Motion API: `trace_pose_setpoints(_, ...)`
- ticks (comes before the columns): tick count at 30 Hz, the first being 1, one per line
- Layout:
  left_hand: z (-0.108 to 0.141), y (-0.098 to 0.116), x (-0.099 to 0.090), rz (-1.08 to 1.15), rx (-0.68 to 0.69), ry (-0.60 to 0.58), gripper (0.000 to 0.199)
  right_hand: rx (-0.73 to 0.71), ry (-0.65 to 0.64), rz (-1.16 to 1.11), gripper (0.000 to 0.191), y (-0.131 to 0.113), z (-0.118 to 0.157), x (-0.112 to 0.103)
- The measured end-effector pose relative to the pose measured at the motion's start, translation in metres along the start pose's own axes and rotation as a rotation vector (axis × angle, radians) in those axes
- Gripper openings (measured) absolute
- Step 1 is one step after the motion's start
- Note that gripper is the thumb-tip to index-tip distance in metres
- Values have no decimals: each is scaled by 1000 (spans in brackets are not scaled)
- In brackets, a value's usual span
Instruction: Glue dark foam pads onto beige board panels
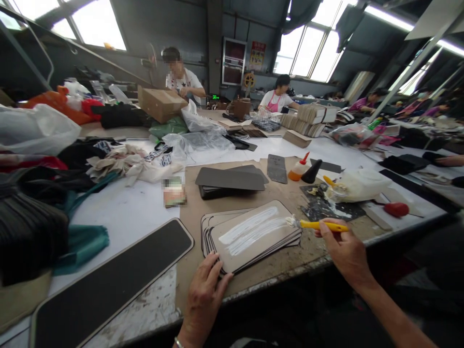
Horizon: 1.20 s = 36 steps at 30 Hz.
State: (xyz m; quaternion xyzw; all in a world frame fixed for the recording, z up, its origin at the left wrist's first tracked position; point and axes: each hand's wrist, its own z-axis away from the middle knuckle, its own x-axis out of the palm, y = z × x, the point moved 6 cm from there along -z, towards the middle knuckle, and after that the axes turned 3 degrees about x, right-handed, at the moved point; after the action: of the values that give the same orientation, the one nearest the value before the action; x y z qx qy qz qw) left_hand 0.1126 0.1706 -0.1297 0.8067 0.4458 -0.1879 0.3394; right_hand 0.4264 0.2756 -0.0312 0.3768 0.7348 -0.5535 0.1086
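- Two hands in view; right hand (344, 246) closed around yellow brush (322, 225), some fingers hidden.
- Left hand (205, 292) part-open, gripping nothing, fingertips at near-left corner of panel stack (253, 249); wrist cut off by bottom edge.
- Stack on brown sheet (186, 270), top panel white-streaked; lower ones mostly covered, count unclear.
- Bristles caked white, at stack's right side; contact unclear.
- Long dark board (112, 285) cropped lower left.
- Small item (174, 192) pixelated, unreadable.

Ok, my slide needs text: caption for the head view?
Left hand on stacked boards, right hand holding a brush beside white streaks.
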Motion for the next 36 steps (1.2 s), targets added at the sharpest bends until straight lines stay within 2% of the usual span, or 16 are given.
trace_pose_setpoints(5, 0, 2, -2, -7, -31, -18, 19, 53, -207, -252, 32, -46, 54, 42)
trace_pose_setpoints(7, 0, 3, -2, -14, -37, -21, 18, 53, -312, -324, 29, -54, 72, 59)
trace_pose_setpoints(9, 0, 3, -2, -19, -38, -17, 16, 50, -382, -338, 29, -51, 78, 68)
trace_pose_setpoints(11, 1, 2, -2, -14, -39, -13, 16, 71, -350, -289, 32, -35, 70, 62)
trace_pose_setpoints(14, 2, 1, 0, -4, -44, -16, 17, 99, -146, -159, 37, -12, 44, 36)
trace_pose_setpoints(16, 2, 1, 0, 0, -47, -19, 17, 79, -79, -127, 37, -13, 34, 27)
trace_pose_setpoints(17, 2, 1, 0, 1, -48, -18, 17, 66, -98, -151, 35, -19, 34, 30)
trace_pose_setpoints(19, 1, 2, -1, -5, -40, -13, 16, 41, -217, -262, 30, -40, 45, 50)
trace_pose_setpoints(23, -1, 5, -2, -37, -3, -15, 15, 4, -486, -499, 23, -82, 79, 110)
trace_pose_setpoints(26, -2, 6, -2, -53, 22, -3, 16, -16, -535, -512, 25, -82, 74, 135)
trace_pose_setpoints(27, -2, 5, -2, -57, 30, 5, 17, -19, -505, -483, 26, -73, 63, 136)
trace_pose_setpoints(29, -1, 5, -2, -62, 45, 12, 17, -7, -369, -393, 32, -45, 32, 123)
trace_pose_setpoints(33, -1, 5, 0, -77, 82, 12, 17, 51, -40, -152, 44, 18, -29, 63)
trace_pose_setpoints(35, 0, 5, 0, -84, 91, 18, 17, 9, 26, -40, 42, 32, -40, 39)
trace_pose_setpoints(36, 0, 5, 0, -85, 95, 24, 17, -43, 40, 11, 39, 31, -38, 31)
